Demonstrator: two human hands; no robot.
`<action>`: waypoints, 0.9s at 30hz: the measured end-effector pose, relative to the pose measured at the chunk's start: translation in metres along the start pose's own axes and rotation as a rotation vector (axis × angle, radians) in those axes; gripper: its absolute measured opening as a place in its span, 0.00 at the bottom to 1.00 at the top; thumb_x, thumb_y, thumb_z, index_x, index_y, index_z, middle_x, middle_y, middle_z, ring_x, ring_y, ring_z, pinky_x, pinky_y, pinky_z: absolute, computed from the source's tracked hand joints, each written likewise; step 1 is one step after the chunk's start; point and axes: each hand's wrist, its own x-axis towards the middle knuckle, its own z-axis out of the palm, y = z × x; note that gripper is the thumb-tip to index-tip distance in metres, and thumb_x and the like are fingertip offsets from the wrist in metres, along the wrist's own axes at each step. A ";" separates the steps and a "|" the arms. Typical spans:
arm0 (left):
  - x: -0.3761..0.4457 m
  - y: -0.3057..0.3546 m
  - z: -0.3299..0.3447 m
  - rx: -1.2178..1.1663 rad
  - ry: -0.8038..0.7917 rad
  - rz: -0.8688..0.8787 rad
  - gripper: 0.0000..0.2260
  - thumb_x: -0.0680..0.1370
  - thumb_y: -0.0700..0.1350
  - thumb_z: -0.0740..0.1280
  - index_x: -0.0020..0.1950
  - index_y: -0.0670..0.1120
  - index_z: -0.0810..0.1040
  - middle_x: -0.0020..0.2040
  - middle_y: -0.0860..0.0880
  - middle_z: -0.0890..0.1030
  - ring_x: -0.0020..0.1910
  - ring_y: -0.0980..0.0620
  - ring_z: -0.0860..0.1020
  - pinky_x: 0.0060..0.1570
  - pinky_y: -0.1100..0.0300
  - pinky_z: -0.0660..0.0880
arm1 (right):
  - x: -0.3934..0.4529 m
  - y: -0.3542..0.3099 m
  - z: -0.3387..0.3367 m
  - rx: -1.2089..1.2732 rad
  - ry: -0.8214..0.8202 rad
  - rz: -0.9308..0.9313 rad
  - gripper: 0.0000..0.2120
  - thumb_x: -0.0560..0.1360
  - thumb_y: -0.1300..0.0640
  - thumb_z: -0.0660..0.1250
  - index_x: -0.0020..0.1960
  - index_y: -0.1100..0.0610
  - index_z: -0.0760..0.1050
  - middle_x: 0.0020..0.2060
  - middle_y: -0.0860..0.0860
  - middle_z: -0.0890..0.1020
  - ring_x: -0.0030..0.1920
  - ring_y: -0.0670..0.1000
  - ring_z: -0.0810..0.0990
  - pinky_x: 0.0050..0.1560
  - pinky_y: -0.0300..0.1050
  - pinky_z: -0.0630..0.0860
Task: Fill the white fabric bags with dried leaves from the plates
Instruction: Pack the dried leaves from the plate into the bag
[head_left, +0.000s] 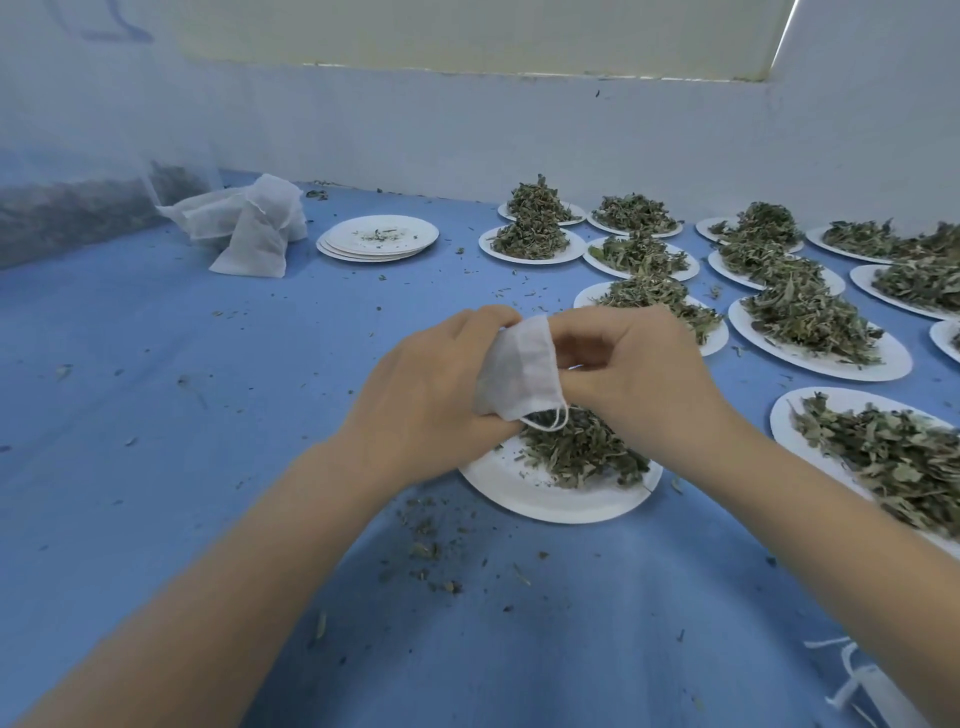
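Note:
A small white fabric bag (517, 371) with a drawstring loop is held above a white paper plate (556, 499) that carries a heap of dried leaves (582, 452). My left hand (431, 384) grips the bag's left side. My right hand (628, 369) pinches the bag's right edge with curled fingers. The bag's mouth faces down toward the leaves. Whether leaves are inside it I cannot tell.
Several plates of dried leaves (810, 322) cover the blue cloth at right and back. A stack of emptied plates (379, 239) sits at back centre, beside a pile of white bags (249, 223). More bags with strings (857, 686) lie at the lower right. Leaf crumbs (431, 540) scatter the cloth.

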 end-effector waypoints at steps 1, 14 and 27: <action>0.000 0.002 0.001 0.001 -0.009 0.007 0.27 0.66 0.49 0.71 0.64 0.48 0.70 0.57 0.51 0.77 0.51 0.47 0.75 0.42 0.57 0.68 | 0.000 0.000 0.002 -0.018 0.016 0.001 0.14 0.65 0.64 0.75 0.40 0.44 0.82 0.33 0.41 0.83 0.35 0.38 0.80 0.41 0.34 0.77; 0.001 0.003 -0.002 0.014 -0.016 0.041 0.29 0.65 0.53 0.69 0.65 0.51 0.69 0.56 0.52 0.76 0.48 0.47 0.75 0.41 0.56 0.69 | 0.005 -0.005 -0.015 -0.042 -0.319 0.006 0.10 0.70 0.62 0.71 0.48 0.49 0.82 0.39 0.43 0.84 0.42 0.42 0.82 0.46 0.40 0.78; 0.003 -0.024 -0.007 0.199 -0.080 -0.118 0.26 0.69 0.49 0.68 0.66 0.57 0.65 0.60 0.54 0.75 0.53 0.48 0.74 0.43 0.60 0.64 | 0.006 -0.009 -0.045 -0.736 -0.699 0.200 0.26 0.56 0.28 0.68 0.51 0.35 0.75 0.36 0.36 0.79 0.38 0.35 0.76 0.42 0.38 0.75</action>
